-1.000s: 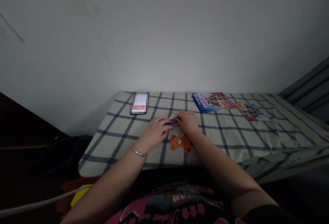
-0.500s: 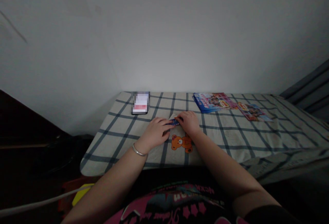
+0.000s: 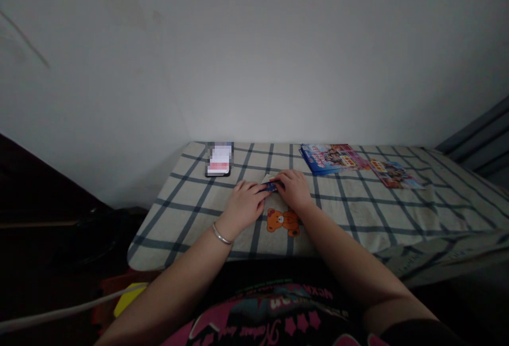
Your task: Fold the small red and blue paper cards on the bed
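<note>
While both forearms stretch forward from the pink-printed shirt (image 3: pixel 274 317), a silver bangle (image 3: pixel 221 233) rings the left wrist; just beyond, an orange bear print (image 3: pixel 283 221) shows on the checked cloth (image 3: pixel 358 213) between the wrists; the left hand (image 3: pixel 244 203) and right hand (image 3: pixel 294 191) meet past it, fingers together and bent down, nipped on the two ends of a small blue paper (image 3: pixel 271 186) kept low on the cloth, probably so the surface steadies it; whether it is lifted I cannot tell; farther left, a phone (image 3: pixel 219 159) lies flat, screen up, likely for viewing; far right, a blue booklet (image 3: pixel 330 157) and, just beside it, a leaflet (image 3: pixel 393 174) lie well apart from the hands, near the wall (image 3: pixel 254 70).
</note>
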Demonstrator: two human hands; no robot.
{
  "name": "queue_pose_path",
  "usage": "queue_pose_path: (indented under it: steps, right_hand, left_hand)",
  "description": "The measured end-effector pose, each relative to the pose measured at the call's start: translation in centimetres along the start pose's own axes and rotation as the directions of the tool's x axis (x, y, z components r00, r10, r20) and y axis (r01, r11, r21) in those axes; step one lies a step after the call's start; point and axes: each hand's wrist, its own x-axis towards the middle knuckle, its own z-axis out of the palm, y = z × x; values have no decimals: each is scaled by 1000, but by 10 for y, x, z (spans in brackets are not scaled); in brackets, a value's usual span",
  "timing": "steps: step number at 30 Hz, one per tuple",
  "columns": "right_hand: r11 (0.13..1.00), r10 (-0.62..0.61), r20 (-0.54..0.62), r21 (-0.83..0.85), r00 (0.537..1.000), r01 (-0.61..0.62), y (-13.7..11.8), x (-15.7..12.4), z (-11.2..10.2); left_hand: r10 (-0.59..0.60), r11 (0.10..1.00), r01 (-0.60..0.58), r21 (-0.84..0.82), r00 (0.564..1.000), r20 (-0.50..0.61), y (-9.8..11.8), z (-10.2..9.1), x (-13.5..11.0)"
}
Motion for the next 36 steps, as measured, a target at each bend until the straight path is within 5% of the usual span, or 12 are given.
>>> queue_pose_path:
  steps: [4, 10, 18, 36]
  right_hand:
    - [997, -69, -54, -48, 996, 66, 0, -4, -3]
    - [975, -213, 49, -52, 976, 216, 1, -4, -2]
    - [954, -301, 45, -5, 953, 301, 1, -6, -3]
    - [972, -233, 26, 10, 972, 233, 6, -8, -4]
  left_hand:
    - [-44, 999, 44, 16, 999, 0, 1, 0, 0]
    - [-73, 997, 73, 11, 997, 6, 0, 0, 0]
    - [-64, 998, 64, 15, 998, 9, -1, -1, 0]
    - [-72, 997, 72, -8, 997, 25, -2, 1, 1]
